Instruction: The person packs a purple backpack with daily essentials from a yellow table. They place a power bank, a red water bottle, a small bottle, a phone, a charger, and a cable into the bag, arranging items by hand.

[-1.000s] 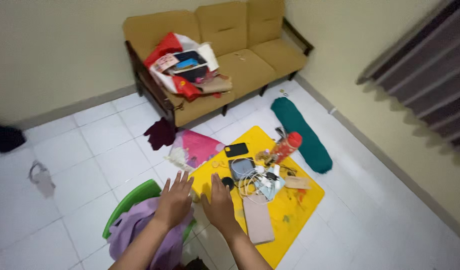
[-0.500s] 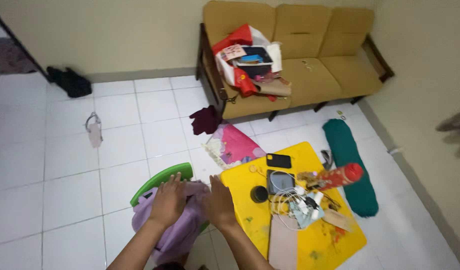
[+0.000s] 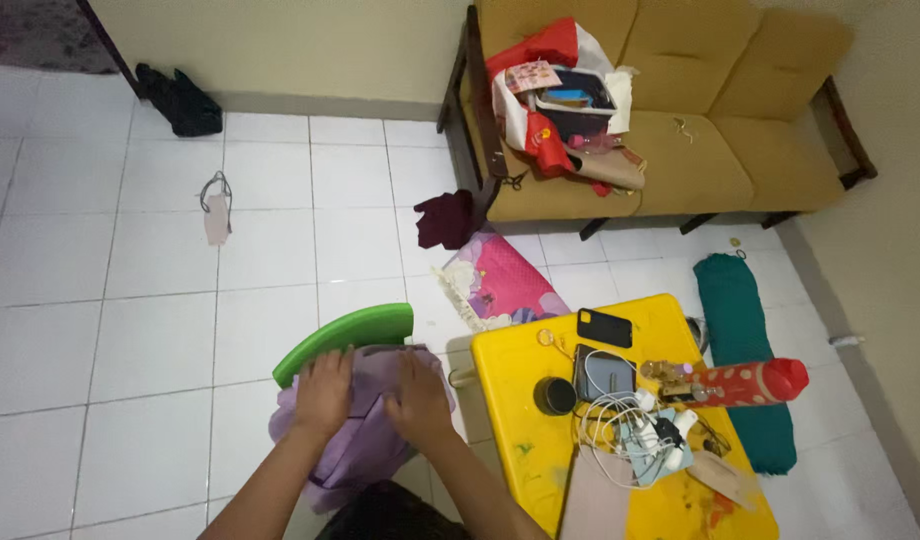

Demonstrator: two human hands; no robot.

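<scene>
The lilac cloth (image 3: 365, 440) lies bunched under both your palms, draped over what looks like a green stool or seat (image 3: 345, 340) whose curved rim shows just beyond your knuckles. Your left hand (image 3: 325, 392) presses flat on it with its fingers (image 3: 330, 362) spread and straight, gripping nothing; your right hand (image 3: 418, 400) lies the same way just beside it, open and flat on the fabric. Because you only press and do not pinch, the cloth could slide off the smooth green rim onto the tiled floor (image 3: 160, 330) if you lean or push forward. The loose lower folds hang toward your lap, so their weight may drag the rest down. Just to your right stands the yellow worktop (image 3: 510, 375), crowded: a small black round tin (image 3: 555, 396), a tablet (image 3: 602, 372), a dark phone (image 3: 605, 327), a tangle of white cables (image 3: 630, 425) and a red bottle (image 3: 745, 382) lying on its side. A wide sweep of your right elbow could snag the cables or set the bottle rolling off the edge. The pink bag (image 3: 505, 285) on the floor lies near.
</scene>
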